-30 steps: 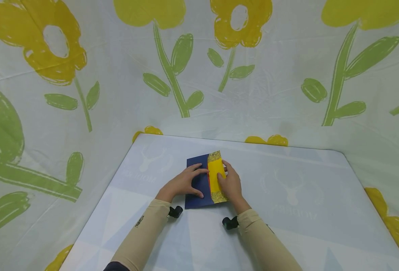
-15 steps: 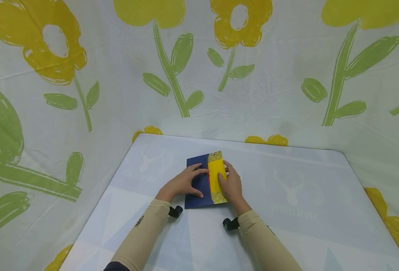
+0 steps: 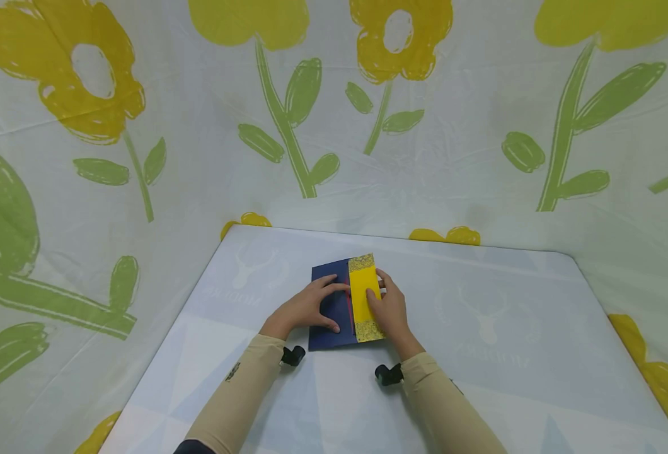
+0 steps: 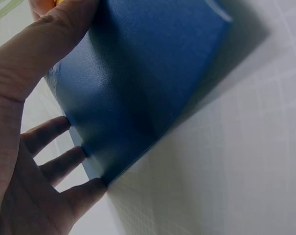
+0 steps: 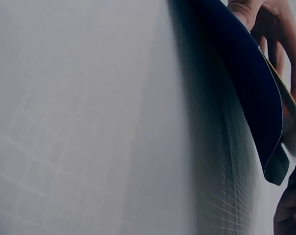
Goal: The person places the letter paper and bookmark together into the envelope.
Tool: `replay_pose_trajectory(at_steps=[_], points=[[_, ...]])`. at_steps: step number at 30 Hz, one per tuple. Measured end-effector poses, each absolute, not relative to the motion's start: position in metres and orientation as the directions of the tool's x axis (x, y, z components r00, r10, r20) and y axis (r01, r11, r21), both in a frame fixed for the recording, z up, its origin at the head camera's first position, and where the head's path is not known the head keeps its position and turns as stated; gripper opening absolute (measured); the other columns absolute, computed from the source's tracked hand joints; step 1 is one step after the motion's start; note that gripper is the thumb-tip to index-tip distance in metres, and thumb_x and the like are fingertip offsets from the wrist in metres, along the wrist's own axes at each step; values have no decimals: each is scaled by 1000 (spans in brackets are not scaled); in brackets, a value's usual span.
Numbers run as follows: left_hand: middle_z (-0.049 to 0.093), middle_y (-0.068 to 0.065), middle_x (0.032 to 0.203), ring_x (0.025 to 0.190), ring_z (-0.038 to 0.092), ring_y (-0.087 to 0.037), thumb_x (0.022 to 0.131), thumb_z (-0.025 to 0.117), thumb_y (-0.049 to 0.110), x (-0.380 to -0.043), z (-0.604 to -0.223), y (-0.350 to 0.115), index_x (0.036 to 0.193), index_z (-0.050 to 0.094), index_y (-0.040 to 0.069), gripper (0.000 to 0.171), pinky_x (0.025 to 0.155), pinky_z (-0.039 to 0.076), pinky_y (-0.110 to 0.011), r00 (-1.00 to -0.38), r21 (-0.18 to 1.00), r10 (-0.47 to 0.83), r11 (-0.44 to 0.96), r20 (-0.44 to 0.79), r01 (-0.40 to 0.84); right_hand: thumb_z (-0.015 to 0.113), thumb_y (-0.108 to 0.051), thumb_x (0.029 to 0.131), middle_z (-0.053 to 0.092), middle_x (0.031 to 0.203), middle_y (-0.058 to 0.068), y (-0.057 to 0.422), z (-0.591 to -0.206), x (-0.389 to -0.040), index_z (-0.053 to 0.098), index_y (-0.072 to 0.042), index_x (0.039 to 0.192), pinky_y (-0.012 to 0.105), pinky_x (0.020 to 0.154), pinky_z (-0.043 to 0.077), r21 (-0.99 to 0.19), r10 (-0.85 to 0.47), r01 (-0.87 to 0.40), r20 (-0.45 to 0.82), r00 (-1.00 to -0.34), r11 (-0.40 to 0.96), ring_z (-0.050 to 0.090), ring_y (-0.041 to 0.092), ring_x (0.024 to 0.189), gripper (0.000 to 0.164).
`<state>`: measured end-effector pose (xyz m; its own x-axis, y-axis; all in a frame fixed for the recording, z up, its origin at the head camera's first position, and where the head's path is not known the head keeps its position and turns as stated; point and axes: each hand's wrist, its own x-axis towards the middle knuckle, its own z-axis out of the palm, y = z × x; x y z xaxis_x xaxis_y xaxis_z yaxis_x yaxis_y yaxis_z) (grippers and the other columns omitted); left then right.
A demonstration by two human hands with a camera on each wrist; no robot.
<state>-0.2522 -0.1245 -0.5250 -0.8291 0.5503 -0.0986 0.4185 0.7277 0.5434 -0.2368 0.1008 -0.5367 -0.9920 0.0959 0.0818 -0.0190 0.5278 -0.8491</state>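
Note:
A thin dark blue card (image 3: 328,337), perhaps a folder or booklet cover, is held tilted over the table. On its right side lies a yellow panel (image 3: 361,291) with speckled gold ends, and a narrow red strip shows along the panel's left edge. My left hand (image 3: 307,304) holds the blue part, thumb on its face, index finger reaching the yellow edge; in the left wrist view the other fingertips meet the card's edge. My right hand (image 3: 389,310) grips the right side, thumb on the yellow panel and fingers behind it, partly hidden.
The pale patterned table (image 3: 481,353) spreads around the card. White cloth (image 3: 453,157) with printed yellow flowers and green leaves hangs at the back and sides. A small black camera sits at each wrist.
My right hand has shifted slightly right with the yellow panel, and the gap showing red beside it looks wider. My left hand has stayed almost still.

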Motion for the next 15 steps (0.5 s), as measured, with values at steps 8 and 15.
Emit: replay_pose_trajectory(at_steps=[8, 15], points=[[22, -8, 168, 151, 26, -36, 74, 88, 52, -252, -526, -124, 151, 45, 38, 89, 116, 32, -57, -834, 539, 539, 739, -115, 404, 65, -20, 99, 63, 121, 17, 100, -538, -239, 46, -12, 153, 30, 72, 55, -871, 69, -8, 48, -996, 490, 63, 23, 81, 57], [23, -9, 167, 150, 27, -36, 74, 88, 51, -252, -525, -124, 152, 46, 37, 90, 116, 33, -57, -833, 541, 542, 736, -110, 407, 65, -19, 99, 64, 119, 16, 96, -537, -239, 46, -11, 152, 31, 71, 55, -866, 54, -12, 45, -998, 499, 63, 23, 81, 57]])
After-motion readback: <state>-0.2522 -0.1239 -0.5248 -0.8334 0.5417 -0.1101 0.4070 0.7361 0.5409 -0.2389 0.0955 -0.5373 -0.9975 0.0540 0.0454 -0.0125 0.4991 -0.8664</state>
